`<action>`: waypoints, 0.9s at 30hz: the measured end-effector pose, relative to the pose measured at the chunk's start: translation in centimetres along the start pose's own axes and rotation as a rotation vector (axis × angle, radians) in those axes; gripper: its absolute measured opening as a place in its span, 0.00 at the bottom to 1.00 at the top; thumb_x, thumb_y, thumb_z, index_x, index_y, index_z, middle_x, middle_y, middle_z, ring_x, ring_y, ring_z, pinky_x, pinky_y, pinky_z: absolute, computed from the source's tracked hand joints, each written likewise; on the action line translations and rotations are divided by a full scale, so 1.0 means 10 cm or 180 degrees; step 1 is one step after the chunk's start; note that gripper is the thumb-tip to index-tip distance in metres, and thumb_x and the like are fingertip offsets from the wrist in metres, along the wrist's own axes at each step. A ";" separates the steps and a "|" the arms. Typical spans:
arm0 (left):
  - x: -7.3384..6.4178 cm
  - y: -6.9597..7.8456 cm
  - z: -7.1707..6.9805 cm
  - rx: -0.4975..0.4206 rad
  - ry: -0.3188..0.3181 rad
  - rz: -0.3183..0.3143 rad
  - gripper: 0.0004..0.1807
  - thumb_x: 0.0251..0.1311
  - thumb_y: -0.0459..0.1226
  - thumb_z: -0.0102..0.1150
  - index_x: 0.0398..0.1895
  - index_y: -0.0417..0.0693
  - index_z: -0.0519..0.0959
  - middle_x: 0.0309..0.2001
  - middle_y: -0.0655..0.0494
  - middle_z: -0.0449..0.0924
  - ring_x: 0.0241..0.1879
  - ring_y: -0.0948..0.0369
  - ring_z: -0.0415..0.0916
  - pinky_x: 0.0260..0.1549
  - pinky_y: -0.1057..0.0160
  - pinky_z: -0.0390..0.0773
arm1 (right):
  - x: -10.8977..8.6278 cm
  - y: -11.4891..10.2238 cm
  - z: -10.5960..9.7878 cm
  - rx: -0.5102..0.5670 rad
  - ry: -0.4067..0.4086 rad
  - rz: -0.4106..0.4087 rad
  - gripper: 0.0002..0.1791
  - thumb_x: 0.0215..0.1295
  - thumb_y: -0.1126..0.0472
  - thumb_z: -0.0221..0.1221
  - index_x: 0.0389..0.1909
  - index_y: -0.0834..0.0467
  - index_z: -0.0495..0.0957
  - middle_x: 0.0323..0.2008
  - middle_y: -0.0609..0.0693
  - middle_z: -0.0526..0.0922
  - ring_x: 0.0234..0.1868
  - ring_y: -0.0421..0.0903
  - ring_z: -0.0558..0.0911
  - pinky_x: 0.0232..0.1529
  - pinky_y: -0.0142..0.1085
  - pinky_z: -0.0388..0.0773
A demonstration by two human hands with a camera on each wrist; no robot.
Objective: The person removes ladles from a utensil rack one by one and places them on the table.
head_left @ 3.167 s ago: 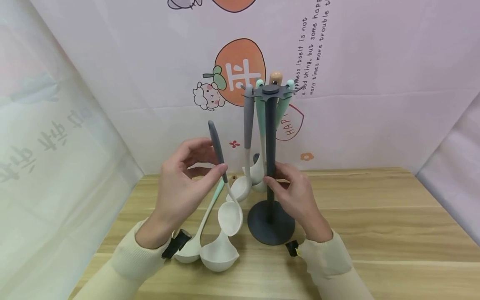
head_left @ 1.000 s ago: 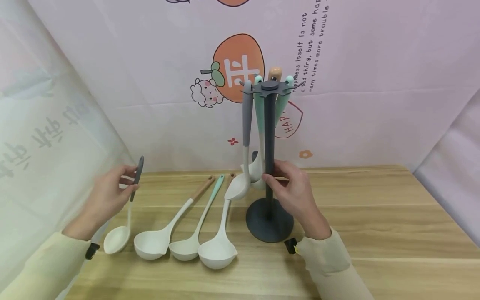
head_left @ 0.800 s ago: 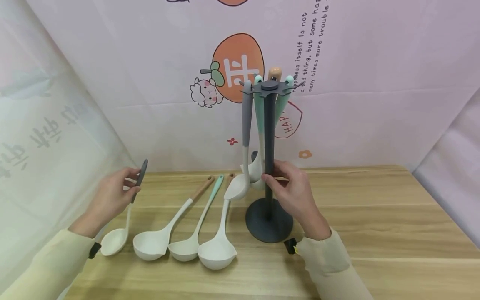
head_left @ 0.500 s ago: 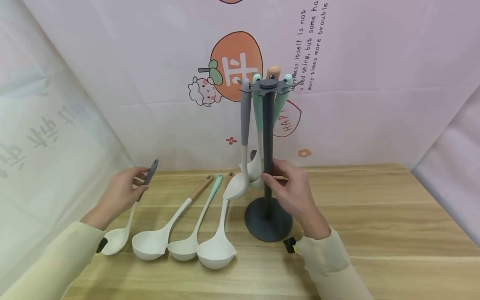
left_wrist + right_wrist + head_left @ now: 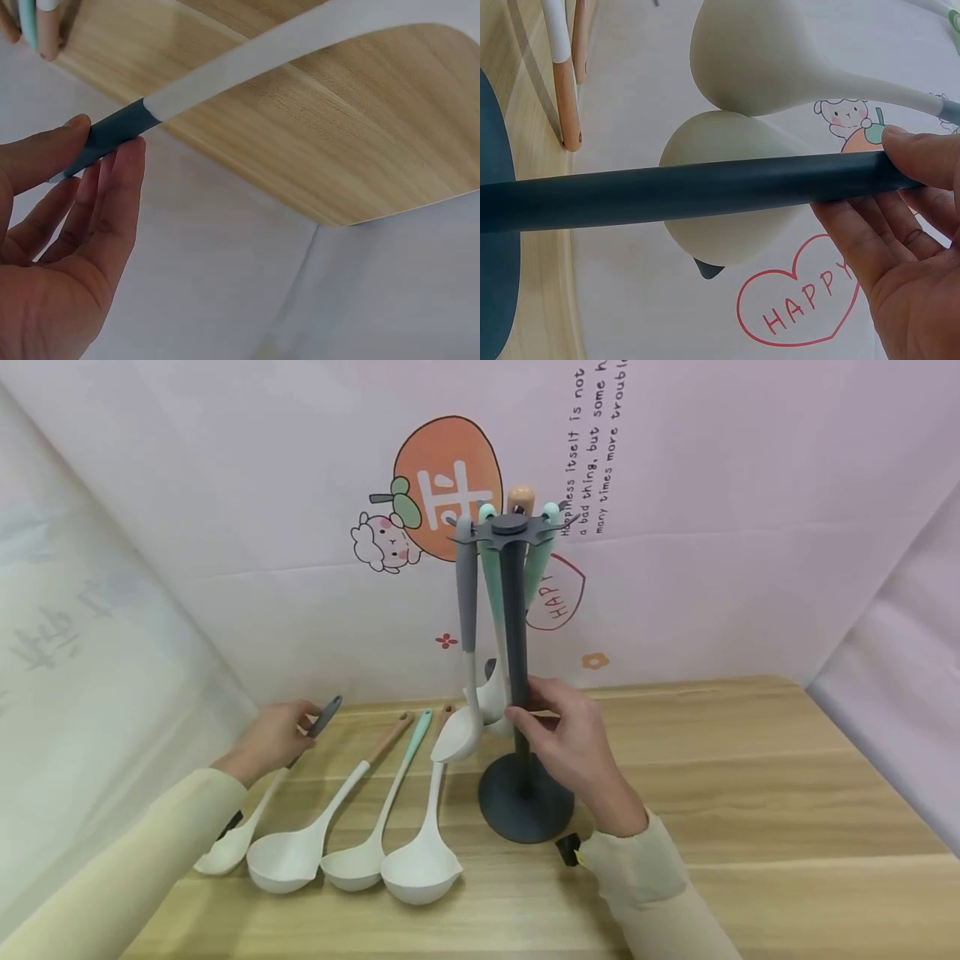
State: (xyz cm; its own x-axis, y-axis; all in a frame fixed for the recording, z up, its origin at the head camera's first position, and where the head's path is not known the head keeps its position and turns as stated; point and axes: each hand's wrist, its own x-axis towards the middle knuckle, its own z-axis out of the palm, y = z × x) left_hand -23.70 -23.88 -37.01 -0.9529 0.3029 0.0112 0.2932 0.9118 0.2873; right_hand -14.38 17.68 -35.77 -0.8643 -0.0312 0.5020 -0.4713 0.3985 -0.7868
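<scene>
My left hand (image 5: 272, 739) pinches a small white ladle (image 5: 232, 843) by its dark grey handle, at the left end of the row on the table. In the left wrist view, thumb and fingertips close on that handle (image 5: 120, 130). The ladle slants low over the wood, its handle end toward the back wall. My right hand (image 5: 573, 745) holds the dark pole (image 5: 516, 635) of a utensil stand between thumb and fingers, also seen in the right wrist view (image 5: 900, 232). From the stand's hooks hang a grey-handled ladle (image 5: 467, 589) and several others with green or wooden handles.
Three white ladles lie between the left hand and the stand: a wooden-handled one (image 5: 283, 860), a green-handled one (image 5: 354, 867) and another wooden-handled one (image 5: 422, 868). The stand's round base (image 5: 525, 810) rests on the wooden table (image 5: 735, 793). A printed cloth (image 5: 675, 577) backs it.
My left hand has carried the grey-handled ladle from beside the stand to the table's left side, then lowered its handle backward and right. The right hand keeps holding the pole. The head view shifts slightly.
</scene>
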 end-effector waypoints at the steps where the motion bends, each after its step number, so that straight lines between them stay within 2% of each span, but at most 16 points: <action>1: 0.02 0.01 0.02 0.0058 -0.0047 -0.0003 0.26 0.57 0.26 0.70 0.59 0.26 0.77 0.42 0.34 0.87 0.41 0.42 0.86 0.38 0.48 0.88 | 0.00 0.00 0.00 0.0005 0.0000 -0.0007 0.22 0.66 0.69 0.70 0.60 0.61 0.83 0.48 0.59 0.88 0.46 0.55 0.91 0.46 0.46 0.91; 6: 0.11 0.01 0.11 0.0219 -0.0233 0.0099 0.24 0.54 0.25 0.70 0.55 0.24 0.79 0.40 0.35 0.87 0.41 0.42 0.85 0.43 0.44 0.87 | 0.00 -0.04 0.01 0.0041 0.0011 -0.0079 0.22 0.65 0.69 0.71 0.60 0.62 0.84 0.48 0.59 0.89 0.46 0.55 0.92 0.44 0.45 0.91; 10: 0.15 0.01 0.20 0.0282 -0.0334 0.0213 0.22 0.52 0.25 0.69 0.52 0.24 0.80 0.36 0.37 0.87 0.38 0.45 0.85 0.42 0.45 0.87 | 0.00 -0.05 0.02 0.0077 0.0012 -0.0125 0.23 0.64 0.70 0.71 0.60 0.62 0.83 0.49 0.59 0.89 0.46 0.55 0.92 0.44 0.44 0.91; 16: 0.17 0.00 0.33 0.0311 -0.0473 0.0257 0.23 0.44 0.24 0.68 0.49 0.27 0.82 0.35 0.40 0.87 0.37 0.47 0.85 0.42 0.47 0.87 | 0.00 -0.05 0.04 0.0111 -0.0012 -0.0181 0.22 0.64 0.70 0.71 0.60 0.63 0.84 0.48 0.60 0.89 0.45 0.54 0.92 0.44 0.43 0.91; 21: 0.18 0.02 0.40 0.0483 -0.0521 0.0263 0.19 0.47 0.27 0.70 0.46 0.30 0.84 0.36 0.41 0.87 0.38 0.47 0.85 0.43 0.45 0.87 | 0.00 -0.05 0.05 0.0091 -0.0011 -0.0197 0.21 0.65 0.69 0.71 0.59 0.64 0.84 0.46 0.60 0.89 0.45 0.54 0.92 0.44 0.42 0.91; 27: 0.20 0.12 0.42 0.0558 -0.0588 0.0302 0.17 0.50 0.27 0.73 0.45 0.29 0.83 0.34 0.43 0.86 0.37 0.48 0.84 0.43 0.46 0.86 | -0.01 -0.02 0.02 0.0041 0.0020 -0.0201 0.21 0.65 0.69 0.71 0.59 0.64 0.84 0.45 0.60 0.89 0.44 0.54 0.92 0.44 0.42 0.91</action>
State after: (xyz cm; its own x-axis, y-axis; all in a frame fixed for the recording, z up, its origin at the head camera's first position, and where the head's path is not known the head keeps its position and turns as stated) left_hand -24.98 -21.03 -40.63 -0.8951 0.4200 -0.1496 0.4046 0.9062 0.1228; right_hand -14.25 17.40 -35.70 -0.8317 -0.0502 0.5529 -0.5271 0.3841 -0.7581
